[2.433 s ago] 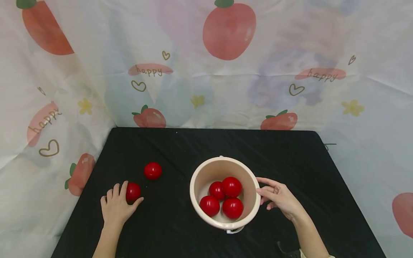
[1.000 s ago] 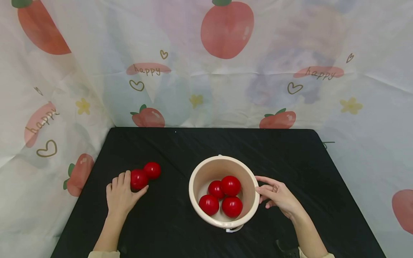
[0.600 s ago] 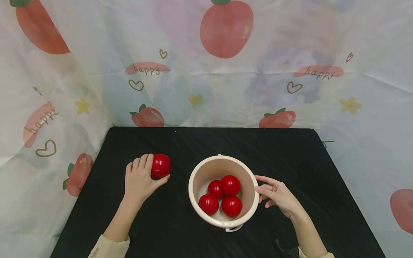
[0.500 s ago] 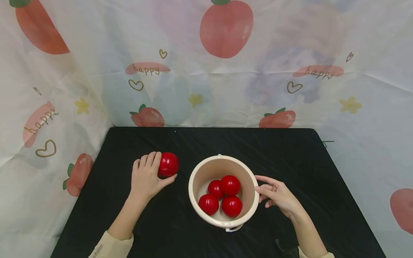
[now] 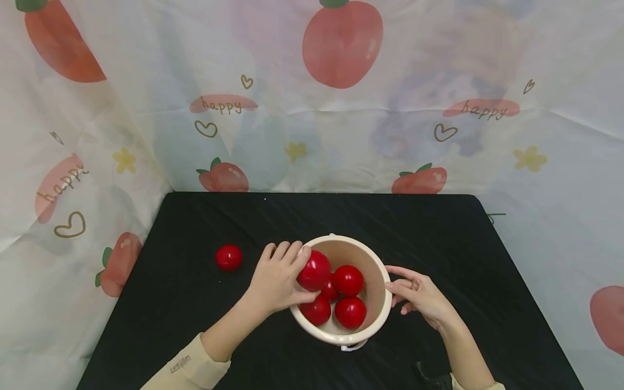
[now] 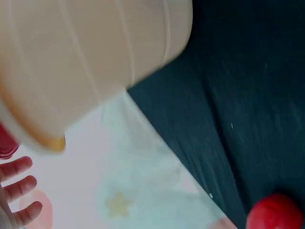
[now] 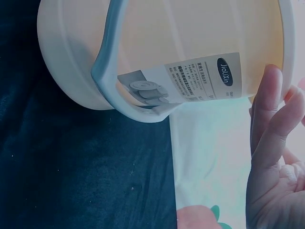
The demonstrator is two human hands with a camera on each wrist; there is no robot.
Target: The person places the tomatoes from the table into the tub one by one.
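Note:
My left hand (image 5: 278, 279) grips a shiny red ball (image 5: 314, 271) over the left rim of a cream bucket (image 5: 377, 319). Several more red balls (image 5: 350, 312) lie inside the bucket, one partly covered by the held ball. In the left wrist view, the fingers (image 6: 19, 188) are at the lower left, beside the bucket's rim, and only a sliver of the held ball shows. My right hand (image 5: 419, 295) holds the bucket's right rim between thumb and fingers. The right wrist view shows those fingertips (image 7: 270, 78) at the rim.
Another red ball (image 5: 229, 258) lies on the black table cover (image 5: 234, 216), left of the bucket. The bucket's pale handle (image 7: 110, 62) hangs down beside its printed label (image 7: 205, 78). A fruit-printed cloth (image 5: 292, 124) hangs behind and at the sides.
The left hand has carried a red ball from the table's left side rightward to above the bucket, passing over the other ball, which still lies there. The right hand and bucket stay put.

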